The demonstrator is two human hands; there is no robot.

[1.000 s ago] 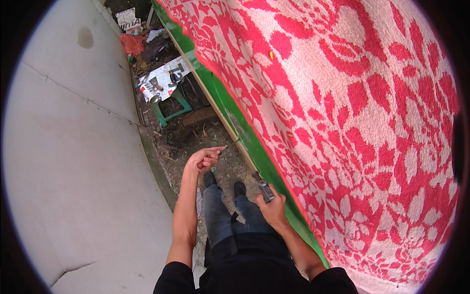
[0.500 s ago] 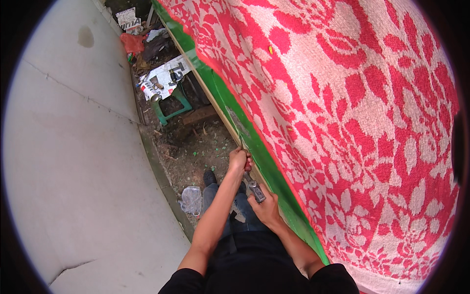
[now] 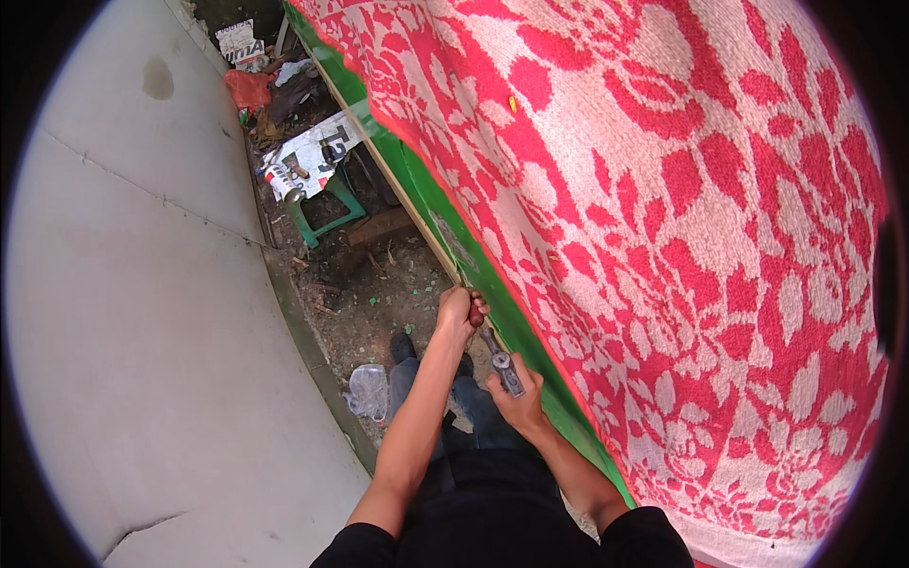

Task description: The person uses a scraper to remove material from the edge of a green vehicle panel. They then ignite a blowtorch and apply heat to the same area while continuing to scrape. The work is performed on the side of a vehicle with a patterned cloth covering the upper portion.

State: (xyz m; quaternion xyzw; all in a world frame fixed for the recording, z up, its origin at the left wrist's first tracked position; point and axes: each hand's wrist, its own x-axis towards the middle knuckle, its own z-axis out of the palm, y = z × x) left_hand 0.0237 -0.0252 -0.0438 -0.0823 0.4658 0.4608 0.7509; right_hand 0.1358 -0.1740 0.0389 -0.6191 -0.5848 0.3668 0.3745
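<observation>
My left hand [image 3: 454, 310] is closed round the reddish-brown handle of a chisel [image 3: 476, 316]. Its thin blade is mostly hidden and lies along the pale wooden edge strip [image 3: 428, 225] of a green-covered surface [image 3: 492, 284]. Just nearer to me, my right hand [image 3: 519, 401] grips a grey metal hammer [image 3: 503, 362]. One narrow end of the hammer's head points at the butt of the chisel handle, with a small gap between them. The hammer's own handle is hidden by my right hand.
A red and white floral cloth [image 3: 663, 246] covers the surface on the right. A pale wall [image 3: 142, 312] rises at left. On the littered floor stand a green stool [image 3: 327, 222] under a printed sheet [image 3: 312, 151] and a clear plastic bag [image 3: 367, 392]. Farther off lies a red bag [image 3: 248, 89].
The hammer has drawn back slightly to the right and toward me, opening a gap from the chisel handle. My left hand keeps its grip. The whole view has shifted a little.
</observation>
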